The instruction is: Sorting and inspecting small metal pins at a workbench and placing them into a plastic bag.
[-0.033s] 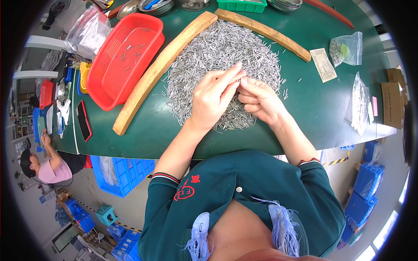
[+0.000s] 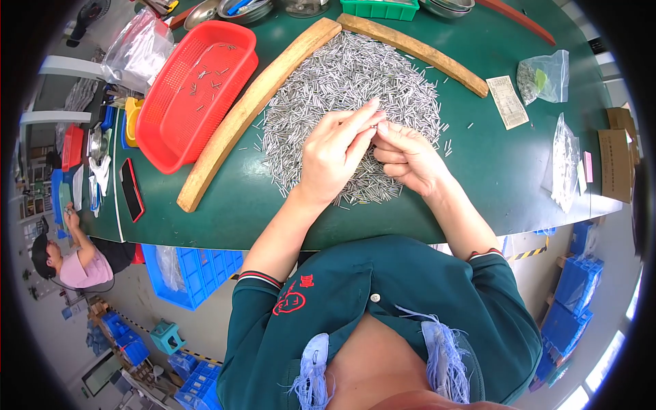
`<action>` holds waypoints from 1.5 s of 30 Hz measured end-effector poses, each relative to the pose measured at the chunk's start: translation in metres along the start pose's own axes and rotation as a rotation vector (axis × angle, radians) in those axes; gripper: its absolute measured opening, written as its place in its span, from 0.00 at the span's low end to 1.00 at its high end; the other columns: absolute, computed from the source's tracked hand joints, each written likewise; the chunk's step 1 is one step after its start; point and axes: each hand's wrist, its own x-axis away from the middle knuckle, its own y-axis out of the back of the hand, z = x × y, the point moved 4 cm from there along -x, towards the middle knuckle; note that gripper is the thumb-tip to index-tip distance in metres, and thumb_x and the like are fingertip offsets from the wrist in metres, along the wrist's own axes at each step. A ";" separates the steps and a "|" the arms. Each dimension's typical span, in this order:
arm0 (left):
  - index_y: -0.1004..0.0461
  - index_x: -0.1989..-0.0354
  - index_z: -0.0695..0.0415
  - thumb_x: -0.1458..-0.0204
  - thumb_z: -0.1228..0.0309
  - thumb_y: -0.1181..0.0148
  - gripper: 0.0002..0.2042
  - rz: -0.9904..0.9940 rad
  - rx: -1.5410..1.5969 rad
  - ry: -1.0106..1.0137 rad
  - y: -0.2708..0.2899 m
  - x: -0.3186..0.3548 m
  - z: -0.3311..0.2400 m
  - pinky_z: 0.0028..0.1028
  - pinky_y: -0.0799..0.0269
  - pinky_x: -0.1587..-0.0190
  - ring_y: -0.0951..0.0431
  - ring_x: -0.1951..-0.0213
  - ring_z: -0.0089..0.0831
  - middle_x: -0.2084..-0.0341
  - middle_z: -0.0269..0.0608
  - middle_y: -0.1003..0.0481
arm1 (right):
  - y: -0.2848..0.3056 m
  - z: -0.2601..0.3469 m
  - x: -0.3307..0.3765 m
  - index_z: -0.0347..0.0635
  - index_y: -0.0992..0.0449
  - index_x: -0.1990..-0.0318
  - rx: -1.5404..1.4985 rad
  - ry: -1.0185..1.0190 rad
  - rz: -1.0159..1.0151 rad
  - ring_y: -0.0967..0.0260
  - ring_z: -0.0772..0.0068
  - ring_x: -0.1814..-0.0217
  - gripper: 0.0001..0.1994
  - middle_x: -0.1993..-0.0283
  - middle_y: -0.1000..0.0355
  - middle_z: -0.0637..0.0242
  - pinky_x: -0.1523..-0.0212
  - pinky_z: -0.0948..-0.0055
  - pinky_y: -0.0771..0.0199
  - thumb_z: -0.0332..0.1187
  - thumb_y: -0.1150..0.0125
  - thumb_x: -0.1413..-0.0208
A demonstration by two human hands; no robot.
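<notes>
A wide heap of short silvery metal pins [image 2: 314, 82] is spread over the green table. Above its near part, my left hand [image 2: 333, 152] and my right hand [image 2: 410, 156] meet at their fingertips. The left fingers are pressed together and extended, with the thumb closed toward them. On the right, thumb and forefinger pinch while the other fingers curl in. A tiny bit of metal, seemingly one of the pins, shows where the fingertips meet; the fingers hide most of it. Two wooden bars, a long left one [image 2: 256, 113] and a right one [image 2: 417, 51], border the heap.
Left of the bars lies a red perforated basket [image 2: 154, 130] with some pins inside. A phone [image 2: 132, 191] rests farther left. A banknote [image 2: 507, 102] and plastic bags [image 2: 557, 75] are at the right. Another person [image 2: 85, 263] works at the far left.
</notes>
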 end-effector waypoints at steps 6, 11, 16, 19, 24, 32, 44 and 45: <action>0.29 0.56 0.66 0.51 0.82 0.44 0.13 -0.008 0.135 0.074 -0.004 0.008 0.003 0.25 0.29 0.57 0.24 0.60 0.26 0.63 0.43 0.22 | 0.002 -0.006 0.000 0.47 0.31 0.65 -0.198 -0.114 0.083 0.58 0.94 0.84 0.05 0.82 0.51 0.84 0.89 0.91 0.62 0.35 0.49 0.40; 0.30 0.63 0.66 0.48 0.83 0.47 0.05 -0.156 0.528 0.255 0.002 0.011 0.012 0.25 0.29 0.57 0.24 0.60 0.28 0.63 0.46 0.24 | 0.000 -0.005 0.000 0.46 0.31 0.62 -0.321 -0.181 0.151 0.57 0.93 0.83 0.07 0.81 0.51 0.82 0.90 0.92 0.61 0.36 0.52 0.38; 0.25 0.66 0.60 0.53 0.81 0.42 0.06 -0.167 0.199 0.141 0.011 0.004 0.015 0.23 0.29 0.67 0.26 0.70 0.27 0.70 0.40 0.27 | -0.003 -0.004 0.001 0.44 0.31 0.60 -0.399 -0.183 0.190 0.58 0.93 0.84 0.08 0.82 0.52 0.82 0.90 0.91 0.60 0.36 0.53 0.38; 0.24 0.64 0.59 0.52 0.80 0.42 0.07 -0.079 0.068 0.108 0.008 0.003 0.010 0.24 0.29 0.68 0.27 0.70 0.27 0.69 0.39 0.28 | -0.001 -0.004 0.001 0.44 0.31 0.60 -0.407 -0.185 0.209 0.57 0.92 0.84 0.08 0.82 0.52 0.82 0.90 0.91 0.60 0.36 0.53 0.38; 0.27 0.54 0.58 0.53 0.82 0.42 0.16 -0.036 0.101 0.123 0.004 0.004 0.011 0.23 0.30 0.64 0.27 0.68 0.25 0.67 0.38 0.29 | -0.003 -0.004 0.001 0.43 0.31 0.61 -0.402 -0.189 0.197 0.57 0.92 0.84 0.08 0.82 0.52 0.82 0.90 0.91 0.60 0.36 0.53 0.38; 0.29 0.53 0.61 0.55 0.81 0.41 0.18 -0.035 -0.010 -0.040 0.006 -0.001 0.001 0.27 0.30 0.60 0.26 0.66 0.27 0.68 0.38 0.23 | 0.000 -0.005 0.000 0.44 0.31 0.62 -0.195 -0.125 0.065 0.57 0.93 0.84 0.07 0.81 0.50 0.82 0.90 0.92 0.60 0.36 0.52 0.38; 0.36 0.47 0.64 0.48 0.81 0.46 0.19 0.037 0.532 0.333 -0.006 0.010 0.015 0.26 0.30 0.53 0.25 0.60 0.26 0.63 0.44 0.24 | -0.002 -0.011 0.001 0.46 0.32 0.61 -0.377 -0.221 0.176 0.57 0.93 0.83 0.07 0.80 0.51 0.81 0.90 0.93 0.61 0.37 0.53 0.38; 0.38 0.45 0.65 0.47 0.81 0.47 0.19 0.043 0.694 0.410 -0.008 0.010 0.016 0.26 0.30 0.53 0.25 0.60 0.27 0.62 0.46 0.25 | -0.003 -0.011 0.002 0.46 0.32 0.61 -0.435 -0.244 0.190 0.56 0.92 0.83 0.07 0.80 0.51 0.81 0.90 0.92 0.60 0.37 0.54 0.38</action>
